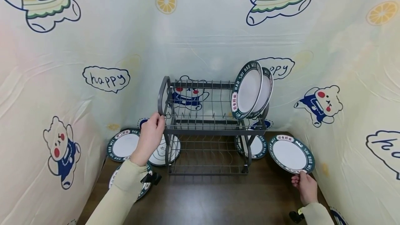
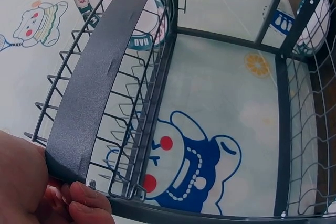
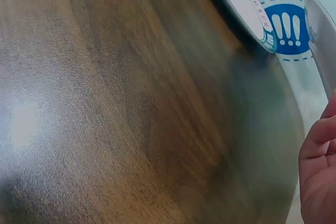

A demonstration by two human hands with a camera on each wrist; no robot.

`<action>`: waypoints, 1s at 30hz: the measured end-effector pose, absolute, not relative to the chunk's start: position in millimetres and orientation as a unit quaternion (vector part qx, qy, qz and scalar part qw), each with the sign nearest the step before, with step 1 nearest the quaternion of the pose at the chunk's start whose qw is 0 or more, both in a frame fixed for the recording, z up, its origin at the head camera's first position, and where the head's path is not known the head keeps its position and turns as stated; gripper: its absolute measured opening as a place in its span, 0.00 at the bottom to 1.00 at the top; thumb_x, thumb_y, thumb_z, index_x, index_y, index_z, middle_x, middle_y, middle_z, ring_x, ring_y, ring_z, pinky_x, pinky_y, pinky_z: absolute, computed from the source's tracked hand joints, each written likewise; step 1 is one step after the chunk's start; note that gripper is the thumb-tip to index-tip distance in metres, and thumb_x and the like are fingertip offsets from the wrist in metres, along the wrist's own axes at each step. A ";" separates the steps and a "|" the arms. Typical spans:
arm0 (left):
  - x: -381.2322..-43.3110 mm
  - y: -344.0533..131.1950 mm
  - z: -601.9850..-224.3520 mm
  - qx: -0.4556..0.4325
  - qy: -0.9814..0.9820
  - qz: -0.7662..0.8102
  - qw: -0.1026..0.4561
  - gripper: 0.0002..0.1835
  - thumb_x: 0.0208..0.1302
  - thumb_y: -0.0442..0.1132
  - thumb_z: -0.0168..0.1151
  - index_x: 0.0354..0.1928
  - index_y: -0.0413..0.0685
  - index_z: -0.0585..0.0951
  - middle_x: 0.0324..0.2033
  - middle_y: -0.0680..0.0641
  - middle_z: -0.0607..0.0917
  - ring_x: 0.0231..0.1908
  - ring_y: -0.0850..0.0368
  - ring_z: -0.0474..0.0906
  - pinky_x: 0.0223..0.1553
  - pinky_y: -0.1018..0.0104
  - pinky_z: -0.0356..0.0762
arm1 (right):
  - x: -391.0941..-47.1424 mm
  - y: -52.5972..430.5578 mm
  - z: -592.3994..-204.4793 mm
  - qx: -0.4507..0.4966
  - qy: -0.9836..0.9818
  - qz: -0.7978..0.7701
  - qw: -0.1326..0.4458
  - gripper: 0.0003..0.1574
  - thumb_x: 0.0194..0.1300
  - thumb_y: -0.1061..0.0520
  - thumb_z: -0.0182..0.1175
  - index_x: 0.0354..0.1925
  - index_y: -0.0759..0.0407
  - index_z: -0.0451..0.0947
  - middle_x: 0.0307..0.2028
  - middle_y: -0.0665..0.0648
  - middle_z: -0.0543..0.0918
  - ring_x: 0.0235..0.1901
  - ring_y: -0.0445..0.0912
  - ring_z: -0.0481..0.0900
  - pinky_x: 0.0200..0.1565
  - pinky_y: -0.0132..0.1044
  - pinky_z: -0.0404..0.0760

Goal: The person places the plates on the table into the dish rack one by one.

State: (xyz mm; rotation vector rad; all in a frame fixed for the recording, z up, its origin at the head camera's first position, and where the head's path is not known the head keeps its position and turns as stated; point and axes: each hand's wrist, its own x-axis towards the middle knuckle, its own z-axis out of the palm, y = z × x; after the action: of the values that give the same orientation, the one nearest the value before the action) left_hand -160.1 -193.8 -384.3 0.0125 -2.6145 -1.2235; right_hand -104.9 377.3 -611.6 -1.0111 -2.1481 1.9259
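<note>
My left hand [image 1: 150, 135] grips the left end of a dark grey two-tier dish rack [image 1: 206, 132], fingers curled round its frame, as the left wrist view also shows. With thumb on top, my right hand [image 1: 306, 187] pinches the near rim of a white plate [image 1: 289, 153] with a green lettered border, right of the rack. That plate's edge [image 3: 321, 40] appears tilted in the right wrist view. Two matching plates stand side by side at the right end of the upper tier, the front plate [image 1: 248, 91] partly covering the rear plate [image 1: 265, 93].
Left of the rack lie a green-rimmed plate [image 1: 125, 145], another plate [image 1: 145, 190] partly behind my sleeve, and a white plate [image 1: 159, 152]. Another green-rimmed plate [image 1: 257, 147] sits behind the rack's right leg. Patterned cloth [image 1: 200, 51] surrounds the brown wooden table [image 1: 212, 200].
</note>
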 end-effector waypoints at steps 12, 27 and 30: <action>-160.1 -193.9 -384.5 0.004 -0.898 -0.419 0.130 0.17 0.84 0.43 0.41 0.33 0.45 0.69 0.21 0.48 0.68 0.18 0.52 0.64 0.19 0.64 0.62 | -96.6 367.0 -590.4 -0.342 -0.695 0.631 0.047 0.26 0.83 0.48 0.41 0.40 0.67 0.75 0.22 0.48 0.80 0.22 0.40 0.79 0.29 0.33 0.82; -160.6 -193.5 -384.5 0.002 -0.897 -0.421 0.134 0.17 0.84 0.43 0.41 0.32 0.44 0.69 0.20 0.48 0.69 0.18 0.51 0.64 0.20 0.63 0.62 | -81.3 356.9 -555.6 -0.346 -0.672 0.651 0.078 0.30 0.82 0.48 0.45 0.24 0.57 0.78 0.18 0.49 0.79 0.18 0.40 0.76 0.23 0.32 0.78; -160.4 -193.9 -385.3 0.000 -0.896 -0.423 0.136 0.17 0.83 0.42 0.41 0.32 0.44 0.70 0.20 0.48 0.69 0.18 0.51 0.64 0.20 0.63 0.62 | -79.4 355.7 -547.1 -0.344 -0.658 0.664 0.085 0.31 0.82 0.48 0.47 0.22 0.56 0.78 0.17 0.50 0.79 0.16 0.40 0.76 0.21 0.32 0.78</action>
State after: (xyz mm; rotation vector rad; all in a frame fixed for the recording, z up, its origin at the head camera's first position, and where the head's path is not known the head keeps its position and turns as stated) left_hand -160.4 -193.9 -385.3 -0.0010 -2.5947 -1.2250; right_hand -79.4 355.7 -547.1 -1.0258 -1.9627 1.9809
